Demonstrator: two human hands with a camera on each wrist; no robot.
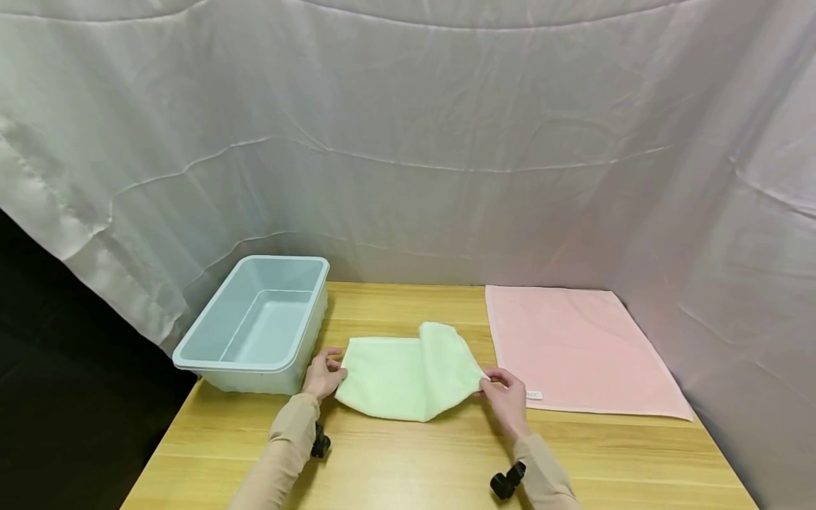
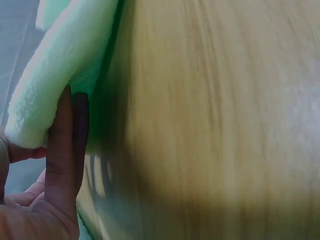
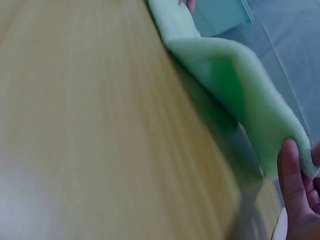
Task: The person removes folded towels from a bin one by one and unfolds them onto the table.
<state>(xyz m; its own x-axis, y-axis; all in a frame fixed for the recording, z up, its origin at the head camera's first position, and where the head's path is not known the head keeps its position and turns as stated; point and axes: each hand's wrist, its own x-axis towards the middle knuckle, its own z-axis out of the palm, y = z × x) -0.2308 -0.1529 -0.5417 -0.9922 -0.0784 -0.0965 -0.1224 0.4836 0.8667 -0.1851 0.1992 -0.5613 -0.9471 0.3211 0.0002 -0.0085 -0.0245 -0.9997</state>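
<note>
A pale green towel [image 1: 389,375], soft and folded, lies across the middle of the table. Its right part is lifted and turned over in a loose fold. At the towel's left edge is my left hand [image 1: 324,374], pinching the edge between thumb and fingers; the left wrist view shows the fingers [image 2: 61,155] against the rolled edge. My right hand [image 1: 506,398] pinches the right corner, its thumb and fingertips on either side of the cloth in the right wrist view. That corner is raised, and a hollow shows under the fold [image 3: 225,85].
An open light blue plastic bin [image 1: 304,347] stands at the left, close beside my left hand. On the right a pink towel [image 1: 580,347] is spread flat, a small white label at its near edge. Grey curtain [image 1: 408,142] hangs behind the wooden table [image 1: 408,460].
</note>
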